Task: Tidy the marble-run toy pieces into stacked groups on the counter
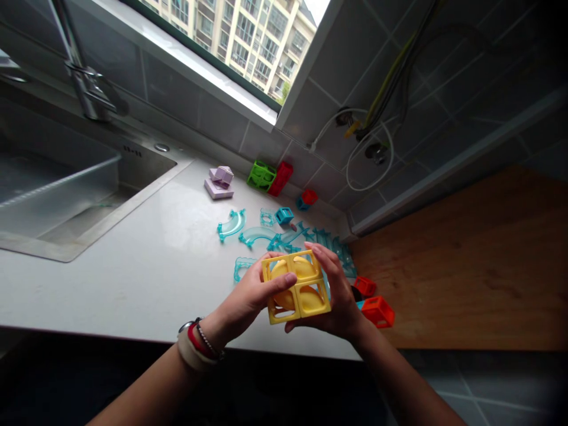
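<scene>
A block of yellow hollow toy cubes (296, 287), joined in a two-by-two face with curved chutes inside, is held up over the counter's front part. My left hand (255, 290) grips its left side, thumb lying across the front. Around the right side, my right hand (339, 299) has its fingers at the top edge and a fingertip below. Behind the block lie translucent teal track pieces: a curved one (231, 225), another curve (257, 235) and a square frame (242, 267). Part of the pieces is hidden by my hands.
Green cubes (261, 176) and a red block (281, 178) stand against the wall, with lilac boxes (219, 181) to their left. A blue cube (284, 215) sits mid-counter. Orange cubes (378, 312) lie at right beside a wooden board (470, 266). A sink (66, 254) is at left.
</scene>
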